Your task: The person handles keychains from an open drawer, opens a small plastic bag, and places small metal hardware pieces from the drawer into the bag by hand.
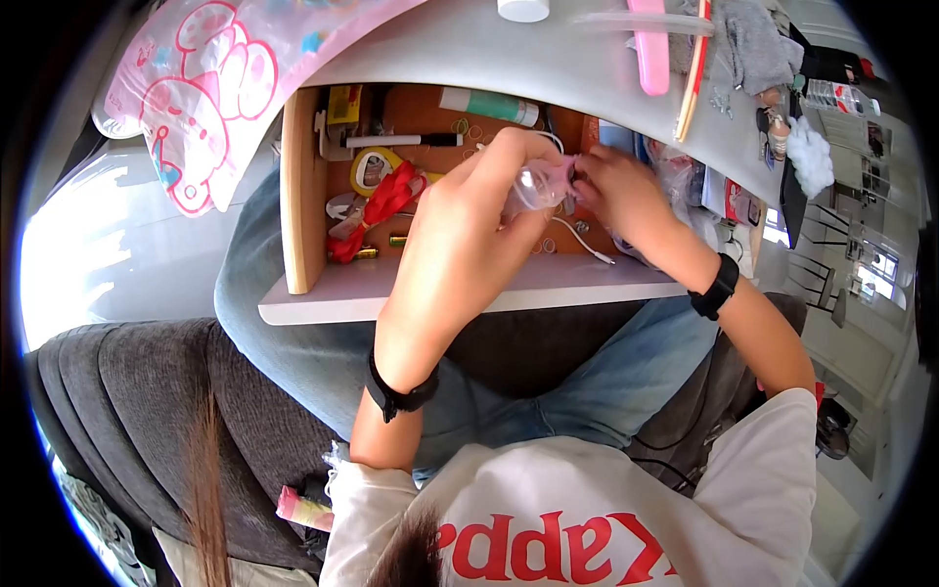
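My left hand [468, 220] is closed around a small clear plastic container [533, 190] with a pink end, held above the open drawer. My right hand [624, 196] is at the pink end, its fingers bent and pressed against it; the fingertips are partly hidden. Below and left of my hands, the drawer [469, 301] holds a black-and-white marker [406, 141], a yellow ring-shaped item [368, 174], a red ribbon [393, 193] and a battery [366, 253]. A white cable [585, 247] lies under my right hand.
The drawer extends over my lap from under the grey desk [421, 59]. On the desk are a pink printed plastic bag [201, 108], a pink long object [649, 54], a thin red-and-yellow stick [693, 78] and a grey cloth [758, 44]. A dark sofa [176, 382] surrounds me.
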The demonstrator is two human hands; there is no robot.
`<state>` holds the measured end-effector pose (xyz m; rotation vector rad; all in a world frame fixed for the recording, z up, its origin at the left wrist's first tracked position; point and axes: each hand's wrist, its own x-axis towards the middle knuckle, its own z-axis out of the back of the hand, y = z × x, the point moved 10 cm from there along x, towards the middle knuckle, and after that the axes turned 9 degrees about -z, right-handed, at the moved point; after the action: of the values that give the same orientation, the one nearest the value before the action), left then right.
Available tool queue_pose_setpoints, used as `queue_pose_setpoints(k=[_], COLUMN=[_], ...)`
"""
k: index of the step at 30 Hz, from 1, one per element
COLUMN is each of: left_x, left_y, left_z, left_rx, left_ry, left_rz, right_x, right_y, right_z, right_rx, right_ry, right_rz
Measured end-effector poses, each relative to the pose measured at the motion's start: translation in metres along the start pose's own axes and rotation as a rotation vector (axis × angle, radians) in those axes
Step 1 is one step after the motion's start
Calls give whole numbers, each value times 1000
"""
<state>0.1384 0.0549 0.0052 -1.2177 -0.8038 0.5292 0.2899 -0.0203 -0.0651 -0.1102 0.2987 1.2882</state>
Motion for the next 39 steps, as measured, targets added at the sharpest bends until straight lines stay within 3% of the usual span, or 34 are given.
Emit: queue_pose_setpoints(k=[4,12,13,16,19,27,34,39], left_x=[2,0,-1,-2,-2,0,2,2], left_y=[-1,5,7,8,7,-4,-5,-3], left_z=[-2,6,6,8,9,8,9,13], left_rx=[59,41,39,21,13,31,53,12], left_ry=[30,-22,-30,-43,-45,-28,-16,-71], left_rz=[-93,-55,-50,-43,-54,-123,-103,-65], right_x=[12,22,24,29,34,50,51,40], right_y=[-5,0,4,8,2,-26,-39,-22], right_z=[-6,-5,-1,1,-7,-34,-41,-5], right_rx=[141,311,271,303,381,823,610,465], right_ry=[71,159,70,11,135,222,310,102], right_rz=[-4,-24,81,115,-54,-157,-227,-94])
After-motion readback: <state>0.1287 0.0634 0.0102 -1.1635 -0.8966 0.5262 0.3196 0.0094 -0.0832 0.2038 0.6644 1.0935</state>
